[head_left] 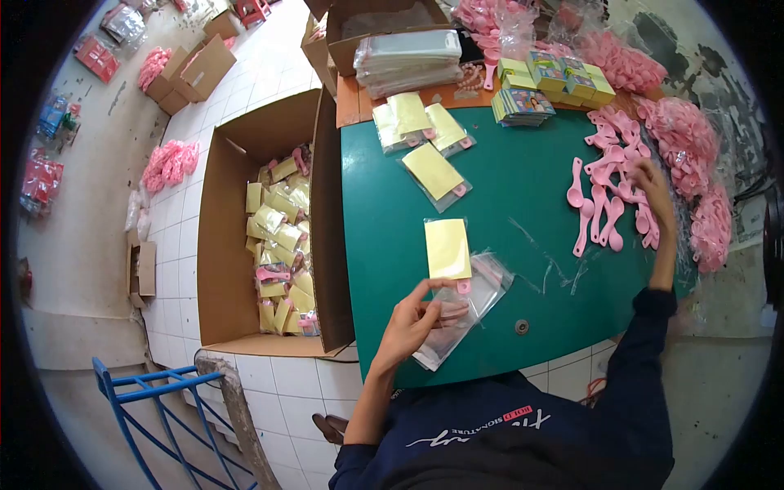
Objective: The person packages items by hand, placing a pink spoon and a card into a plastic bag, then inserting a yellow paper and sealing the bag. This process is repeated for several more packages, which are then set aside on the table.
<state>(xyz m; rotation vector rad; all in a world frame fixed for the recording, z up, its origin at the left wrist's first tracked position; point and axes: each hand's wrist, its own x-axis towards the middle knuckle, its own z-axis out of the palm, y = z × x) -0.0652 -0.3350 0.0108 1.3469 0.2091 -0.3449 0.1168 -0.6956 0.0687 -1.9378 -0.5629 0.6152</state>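
Note:
My left hand point(416, 322) is closed at the near edge of the table, thumb and fingers pinching clear plastic over a stack of clear plastic bags point(482, 298). Just beyond its index finger lies a bagged yellow card point(447, 249), with a pink handle end showing at its lower corner. Over at the right, my right hand point(651, 189) has its fingers curled down on a pile of pink spoons point(606, 167). The fingertips seem closed on one spoon, partly hidden by the hand. More bagged yellow cards point(433, 171) lie farther back.
Left of the green table point(523, 196) stands a large cardboard box point(257, 122) holding many filled packets. At the back are stacked plastic bags point(408, 61) and small printed boxes point(555, 77). Bagged pink spoons point(682, 147) line the right edge. A blue metal frame point(155, 380) stands lower left.

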